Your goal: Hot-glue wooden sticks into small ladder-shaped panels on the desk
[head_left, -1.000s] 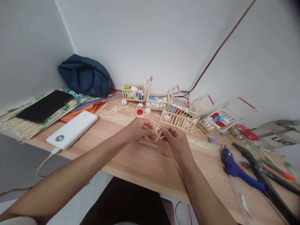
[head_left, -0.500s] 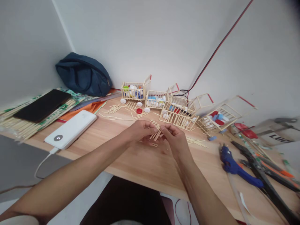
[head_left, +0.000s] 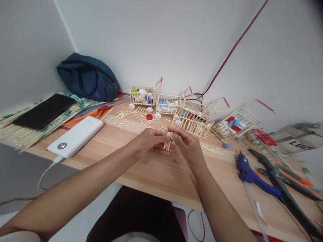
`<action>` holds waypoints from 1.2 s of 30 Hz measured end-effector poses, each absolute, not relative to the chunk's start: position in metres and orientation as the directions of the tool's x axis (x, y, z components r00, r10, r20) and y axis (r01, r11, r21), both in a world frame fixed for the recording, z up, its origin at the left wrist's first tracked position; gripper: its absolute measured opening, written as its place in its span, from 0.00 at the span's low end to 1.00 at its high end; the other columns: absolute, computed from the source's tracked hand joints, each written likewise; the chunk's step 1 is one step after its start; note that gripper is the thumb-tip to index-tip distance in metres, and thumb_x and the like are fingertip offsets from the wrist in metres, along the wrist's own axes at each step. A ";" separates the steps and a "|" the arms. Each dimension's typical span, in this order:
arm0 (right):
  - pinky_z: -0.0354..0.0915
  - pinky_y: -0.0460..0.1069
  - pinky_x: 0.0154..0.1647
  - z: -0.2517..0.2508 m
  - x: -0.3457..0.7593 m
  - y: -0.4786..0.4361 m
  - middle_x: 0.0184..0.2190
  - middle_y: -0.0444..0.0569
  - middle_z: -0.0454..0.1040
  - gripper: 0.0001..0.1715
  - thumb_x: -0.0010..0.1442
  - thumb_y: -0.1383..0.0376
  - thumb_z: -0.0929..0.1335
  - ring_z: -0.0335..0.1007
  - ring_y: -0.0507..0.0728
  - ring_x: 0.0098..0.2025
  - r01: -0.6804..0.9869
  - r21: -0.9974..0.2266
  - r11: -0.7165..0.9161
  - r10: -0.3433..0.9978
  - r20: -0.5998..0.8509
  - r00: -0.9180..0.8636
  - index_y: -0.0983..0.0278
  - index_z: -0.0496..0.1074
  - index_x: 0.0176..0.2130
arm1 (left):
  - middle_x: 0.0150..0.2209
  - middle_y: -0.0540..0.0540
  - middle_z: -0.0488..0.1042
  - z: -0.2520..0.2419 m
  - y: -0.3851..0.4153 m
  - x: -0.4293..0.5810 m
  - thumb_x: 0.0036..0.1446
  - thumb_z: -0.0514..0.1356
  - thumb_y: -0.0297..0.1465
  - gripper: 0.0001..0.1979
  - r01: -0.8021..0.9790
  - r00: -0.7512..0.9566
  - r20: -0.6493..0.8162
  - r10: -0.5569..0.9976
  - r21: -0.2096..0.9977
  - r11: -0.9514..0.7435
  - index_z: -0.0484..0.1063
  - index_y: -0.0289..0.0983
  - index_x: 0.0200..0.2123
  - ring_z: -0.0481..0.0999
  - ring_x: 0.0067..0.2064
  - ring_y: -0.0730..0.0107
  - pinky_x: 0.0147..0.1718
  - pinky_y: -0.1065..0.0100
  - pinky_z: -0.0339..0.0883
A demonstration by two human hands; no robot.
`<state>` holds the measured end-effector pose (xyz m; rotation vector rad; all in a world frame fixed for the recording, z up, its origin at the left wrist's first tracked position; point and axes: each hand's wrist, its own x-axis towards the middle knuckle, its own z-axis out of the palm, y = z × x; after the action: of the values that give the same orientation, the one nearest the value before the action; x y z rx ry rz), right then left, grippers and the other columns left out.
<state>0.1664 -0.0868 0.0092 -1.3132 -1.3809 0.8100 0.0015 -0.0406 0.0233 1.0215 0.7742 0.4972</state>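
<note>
Both my hands meet above the middle of the wooden table (head_left: 156, 174). My left hand (head_left: 148, 141) and my right hand (head_left: 188, 144) pinch a small bundle of short wooden sticks (head_left: 168, 141) between their fingertips, held nearly upright. A few loose sticks (head_left: 166, 153) lie on the table just under the bundle. Behind the hands stand several small stick-built carts: one with coloured caps (head_left: 143, 95), one with blue caps (head_left: 167, 104), a long one (head_left: 193, 122) and one with red caps (head_left: 233, 126).
A white power bank (head_left: 75, 136) with its cable lies at the left, beside a black phone (head_left: 44, 111) on stick packs and a dark blue bag (head_left: 87, 77). A blue glue gun (head_left: 252, 174) and pliers (head_left: 280, 181) lie at the right. More sticks (head_left: 123, 116) are scattered behind.
The two hands have drawn closer together and gathered the sticks into a tighter, more upright bundle. The view has shifted slightly upward.
</note>
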 end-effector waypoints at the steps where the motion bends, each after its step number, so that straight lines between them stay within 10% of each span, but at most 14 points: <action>1: 0.68 0.54 0.43 0.011 0.168 -0.088 0.52 0.52 0.73 0.22 0.56 0.56 0.69 0.69 0.61 0.52 0.359 -0.902 0.240 0.963 0.267 0.026 0.58 0.74 0.49 | 0.31 0.43 0.80 0.024 -0.041 0.001 0.40 0.72 0.39 0.18 -0.030 0.621 -0.334 0.709 0.894 0.447 0.76 0.33 0.30 0.78 0.30 0.72 0.29 0.74 0.67; 6: 0.57 0.62 0.60 0.011 0.167 -0.091 0.68 0.53 0.50 0.57 0.51 0.57 0.75 0.47 0.64 0.68 0.572 -0.639 0.515 0.857 0.409 -0.314 0.51 0.42 0.68 | 0.28 0.44 0.79 0.027 -0.041 -0.001 0.44 0.70 0.36 0.13 -0.074 0.603 -0.317 0.732 0.892 0.447 0.74 0.33 0.26 0.77 0.28 0.72 0.28 0.72 0.69; 16: 0.62 0.59 0.55 0.008 0.164 -0.092 0.57 0.51 0.67 0.45 0.55 0.63 0.72 0.63 0.61 0.59 0.620 -0.581 0.527 0.836 0.483 -0.259 0.50 0.51 0.65 | 0.31 0.42 0.80 0.021 -0.044 0.000 0.42 0.71 0.36 0.15 -0.136 0.614 -0.278 0.738 0.884 0.446 0.77 0.31 0.29 0.78 0.31 0.70 0.32 0.70 0.70; 36: 0.63 0.58 0.55 0.011 0.160 -0.095 0.57 0.50 0.67 0.37 0.54 0.63 0.72 0.62 0.61 0.60 0.589 -0.589 0.553 0.816 0.526 -0.240 0.52 0.58 0.60 | 0.35 0.39 0.80 0.031 -0.047 -0.010 0.43 0.71 0.37 0.17 -0.109 0.667 -0.247 0.702 0.901 0.420 0.77 0.30 0.32 0.79 0.35 0.68 0.38 0.67 0.70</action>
<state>0.1602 -0.0946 0.0108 -1.1359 -1.9454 0.3401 -0.0095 -0.0469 0.0307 1.0188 0.6795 0.5601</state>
